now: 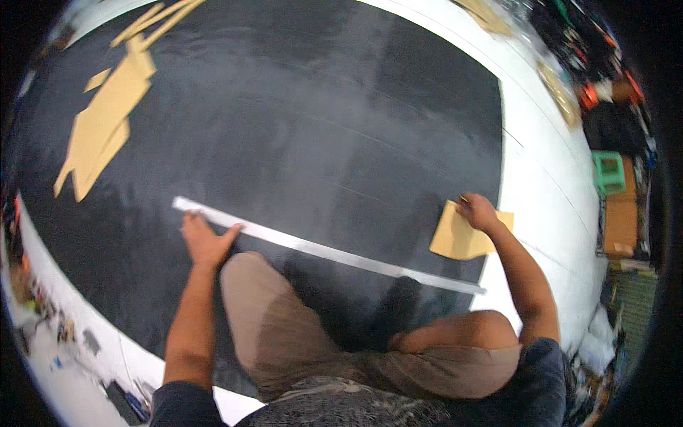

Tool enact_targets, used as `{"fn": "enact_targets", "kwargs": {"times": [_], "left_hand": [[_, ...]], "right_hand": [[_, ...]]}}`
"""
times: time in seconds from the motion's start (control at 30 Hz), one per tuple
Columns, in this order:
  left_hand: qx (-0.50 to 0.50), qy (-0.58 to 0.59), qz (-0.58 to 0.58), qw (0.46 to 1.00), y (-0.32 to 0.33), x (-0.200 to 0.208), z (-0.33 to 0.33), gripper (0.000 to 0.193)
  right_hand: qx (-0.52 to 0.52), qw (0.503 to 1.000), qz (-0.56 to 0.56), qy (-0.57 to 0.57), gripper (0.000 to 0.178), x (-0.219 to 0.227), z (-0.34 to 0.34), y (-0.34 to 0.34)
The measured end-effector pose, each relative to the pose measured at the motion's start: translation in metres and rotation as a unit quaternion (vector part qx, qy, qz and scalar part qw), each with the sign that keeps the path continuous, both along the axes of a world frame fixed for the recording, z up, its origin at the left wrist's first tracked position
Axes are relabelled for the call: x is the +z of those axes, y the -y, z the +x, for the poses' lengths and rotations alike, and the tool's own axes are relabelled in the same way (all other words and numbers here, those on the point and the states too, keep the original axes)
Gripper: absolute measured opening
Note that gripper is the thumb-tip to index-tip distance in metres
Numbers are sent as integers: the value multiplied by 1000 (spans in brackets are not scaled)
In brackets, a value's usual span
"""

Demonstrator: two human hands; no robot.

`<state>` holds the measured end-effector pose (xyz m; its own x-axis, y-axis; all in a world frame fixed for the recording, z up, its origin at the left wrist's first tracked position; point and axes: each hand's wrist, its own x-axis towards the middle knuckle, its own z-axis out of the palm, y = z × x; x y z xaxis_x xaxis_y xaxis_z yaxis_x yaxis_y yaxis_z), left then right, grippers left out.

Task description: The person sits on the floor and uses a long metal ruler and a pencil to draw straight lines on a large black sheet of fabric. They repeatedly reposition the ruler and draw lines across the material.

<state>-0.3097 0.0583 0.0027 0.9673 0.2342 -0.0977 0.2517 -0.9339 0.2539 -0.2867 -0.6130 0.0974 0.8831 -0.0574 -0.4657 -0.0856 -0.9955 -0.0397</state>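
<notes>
A long pale straightedge (pixel 334 254) lies slantwise across a large sheet of black material (pixel 299 142) in front of my knees. My left hand (pixel 206 238) is at its left end, thumb and fingers spread, with the fingertips on or against its near edge. Over at the right, my right hand (pixel 478 212) is closed above a tan pattern piece (pixel 455 238) near the black sheet's right edge. Something small, with a yellowish spot, shows at the right fingertips, too blurred to name. Whether those fingers touch the tan piece I cannot tell.
Several tan cut pieces (pixel 107 132) lie overlapping at the far left of the black sheet. A white surface (pixel 544 192) extends under and beyond it. At the right stand a green plastic stool (pixel 609 173) and a brown cardboard box (pixel 621 220). Clutter lines both sides.
</notes>
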Motion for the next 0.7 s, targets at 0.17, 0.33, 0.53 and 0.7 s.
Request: {"fn": "enact_targets", "kwargs": {"times": [0.17,0.33,0.53,0.7], "left_hand": [[-4,-129,93,987,-4,12,-3,128],[38,-236,108,965,1,25,12,140],[42,-289,142,946,-6,14,37,144],[45,-338,129,931,-5,23,52,148]], "right_hand": [[-81,996,40,23,28,-23,-75,79],[-120,989,77,33,26,-34,-120,114],[-107,985,123,56,27,-54,-126,120],[-93,985,116,91,33,-55,-135,107]]}}
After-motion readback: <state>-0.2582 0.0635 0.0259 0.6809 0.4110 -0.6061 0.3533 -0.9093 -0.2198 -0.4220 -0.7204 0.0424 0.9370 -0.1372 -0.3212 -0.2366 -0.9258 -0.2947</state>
